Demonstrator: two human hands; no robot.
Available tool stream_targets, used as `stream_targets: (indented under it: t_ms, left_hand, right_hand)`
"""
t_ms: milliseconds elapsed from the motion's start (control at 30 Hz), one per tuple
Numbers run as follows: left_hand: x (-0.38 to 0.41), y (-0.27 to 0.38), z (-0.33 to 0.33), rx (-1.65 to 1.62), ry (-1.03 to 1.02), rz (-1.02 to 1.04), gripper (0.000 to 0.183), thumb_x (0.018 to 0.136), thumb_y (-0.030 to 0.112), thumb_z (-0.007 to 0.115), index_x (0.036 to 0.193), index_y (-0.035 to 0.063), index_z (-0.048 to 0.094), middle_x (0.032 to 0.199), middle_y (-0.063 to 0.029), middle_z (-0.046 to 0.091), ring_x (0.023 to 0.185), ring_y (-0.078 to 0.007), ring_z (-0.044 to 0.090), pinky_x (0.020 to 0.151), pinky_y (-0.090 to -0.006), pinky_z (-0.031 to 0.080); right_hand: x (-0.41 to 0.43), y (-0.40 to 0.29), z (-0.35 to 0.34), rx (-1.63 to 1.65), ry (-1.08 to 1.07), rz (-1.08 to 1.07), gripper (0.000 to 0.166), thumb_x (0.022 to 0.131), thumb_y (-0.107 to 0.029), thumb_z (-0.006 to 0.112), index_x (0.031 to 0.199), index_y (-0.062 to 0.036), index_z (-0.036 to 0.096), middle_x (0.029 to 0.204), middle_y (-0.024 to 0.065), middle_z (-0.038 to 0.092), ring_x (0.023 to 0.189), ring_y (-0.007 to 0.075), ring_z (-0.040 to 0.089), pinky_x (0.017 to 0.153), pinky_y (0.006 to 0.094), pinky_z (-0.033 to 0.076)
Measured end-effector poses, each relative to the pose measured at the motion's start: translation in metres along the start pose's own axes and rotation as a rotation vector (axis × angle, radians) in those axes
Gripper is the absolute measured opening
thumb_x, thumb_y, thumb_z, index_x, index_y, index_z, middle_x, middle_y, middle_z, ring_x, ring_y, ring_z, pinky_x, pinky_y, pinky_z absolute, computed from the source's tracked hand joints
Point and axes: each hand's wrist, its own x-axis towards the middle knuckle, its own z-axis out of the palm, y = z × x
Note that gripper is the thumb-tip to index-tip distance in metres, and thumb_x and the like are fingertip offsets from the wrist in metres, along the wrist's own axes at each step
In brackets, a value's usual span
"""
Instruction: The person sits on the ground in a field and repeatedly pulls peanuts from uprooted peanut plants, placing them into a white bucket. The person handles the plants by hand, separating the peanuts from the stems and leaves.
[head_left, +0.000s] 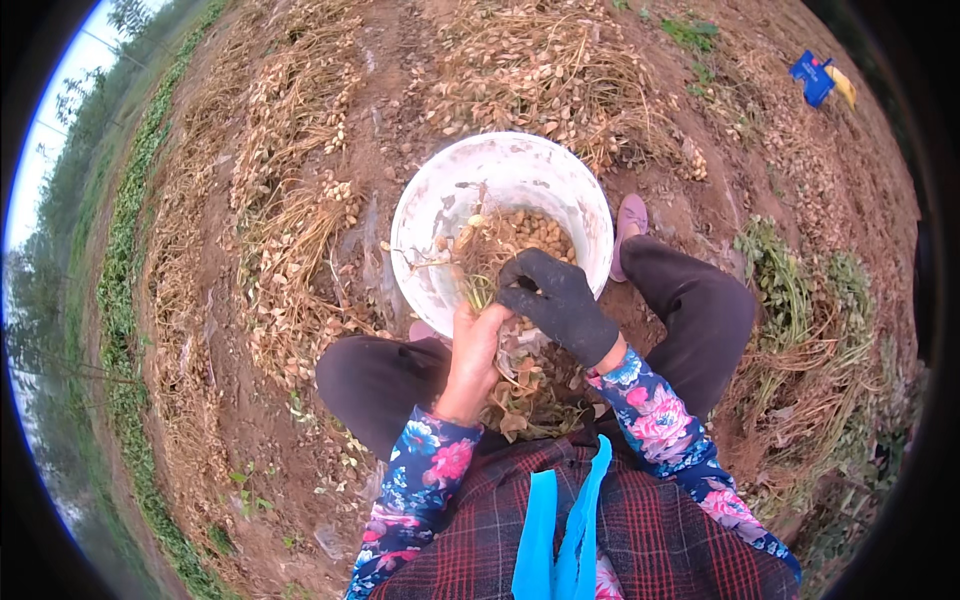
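Note:
Between my knees stands a white plastic bucket (435, 195), dirty inside, with loose peanuts in their shells (544, 234) at its bottom. My bare left hand (474, 352) grips the stems of a peanut plant (480, 251) over the near part of the bucket; its roots and some pods point away from me into the opening. My right hand (559, 304), in a dark glove, is beside the left one, fingers bent at the roots and stems; whether a pod is between its fingertips is hidden. Dry leaves of the plant (525, 397) hang below my hands, near my lap.
Rows of dried peanut plants (300, 225) lie on the brown soil ahead and at the left. Greener pulled plants (780, 292) lie at the right. A blue and yellow object (814, 79) is far off at the upper right. My shoe (631, 217) is close to the bucket.

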Motion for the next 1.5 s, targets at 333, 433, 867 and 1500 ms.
stream_targets:
  t_ms: [333,433,867,1500]
  left_hand:
    - [-0.012,-0.019,0.000,0.182,-0.101,0.250,0.020,0.077,0.001,0.055,0.097,-0.0016,0.056,0.086,-0.0005,0.060,0.077,-0.0061,0.052,0.069,-0.0210,0.042]
    - [-0.015,-0.042,-0.012,0.373,-0.093,0.338,0.024,0.077,0.003,0.057,0.099,-0.0035,0.055,0.086,-0.0044,0.062,0.078,-0.0085,0.055,0.071,-0.0236,0.044]
    - [-0.018,-0.041,0.008,0.612,0.057,0.574,0.030,0.072,-0.002,0.055,0.103,-0.0005,0.052,0.084,-0.0149,0.062,0.077,-0.0212,0.061,0.070,-0.0289,0.045]
    - [-0.013,-0.047,0.006,0.718,0.074,0.622,0.034,0.071,0.000,0.058,0.104,-0.0038,0.052,0.082,-0.0141,0.060,0.076,-0.0225,0.058,0.069,-0.0293,0.045]
  right_hand:
    - [-0.005,0.052,0.005,0.215,0.178,0.182,0.030,0.071,0.004,0.062,0.101,0.0017,0.057,0.095,0.0079,0.058,0.083,0.0135,0.057,0.075,0.0274,0.047]
    - [0.029,0.033,-0.035,0.850,0.202,0.452,0.021,0.081,-0.005,0.057,0.102,0.0007,0.057,0.093,0.0054,0.059,0.086,0.0117,0.055,0.077,0.0263,0.046]
    - [0.008,-0.086,-0.052,-0.499,0.002,-0.238,0.035,0.066,-0.018,0.070,0.097,-0.0065,0.057,0.096,0.0135,0.053,0.084,0.0311,0.056,0.069,0.0386,0.045]
    - [0.002,-0.049,-0.023,-0.299,0.201,-0.083,0.036,0.082,-0.007,0.050,0.118,-0.0020,0.047,0.101,0.0151,0.056,0.094,0.0219,0.055,0.080,0.0310,0.042]
